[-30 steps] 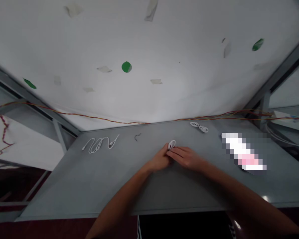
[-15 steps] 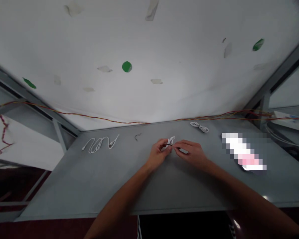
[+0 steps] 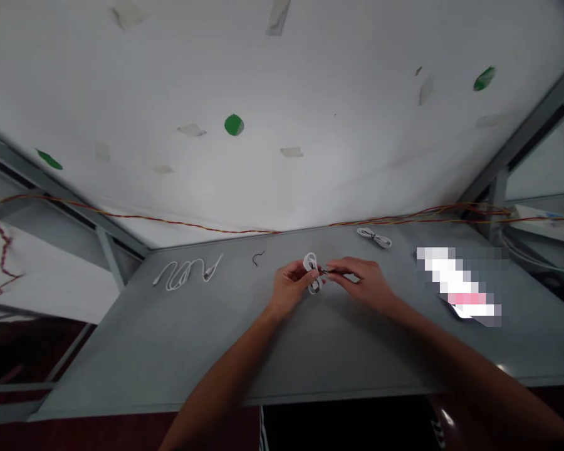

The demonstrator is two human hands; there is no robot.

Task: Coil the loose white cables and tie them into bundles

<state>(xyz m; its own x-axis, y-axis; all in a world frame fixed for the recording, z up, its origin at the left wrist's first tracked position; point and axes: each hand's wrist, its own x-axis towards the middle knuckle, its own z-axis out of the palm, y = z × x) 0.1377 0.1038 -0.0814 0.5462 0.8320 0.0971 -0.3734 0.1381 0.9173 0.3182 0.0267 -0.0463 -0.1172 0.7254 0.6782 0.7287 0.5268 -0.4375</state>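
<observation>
Grey tabletop (image 3: 319,360) lies open between the held cable (image 3: 309,259) and front edge (image 3: 319,398).

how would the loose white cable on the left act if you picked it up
The loose white cable would probably be floppy, since it lies in slack curves. Being thin, it is likely light. Its loops may shift apart when lifted, with no tie visible around them.

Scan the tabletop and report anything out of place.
A black twist tie lies loose left of the left hand, around no cable. The white cable farther left is unbound, unlike the tied white bundle at back right. No spill shows.
</observation>
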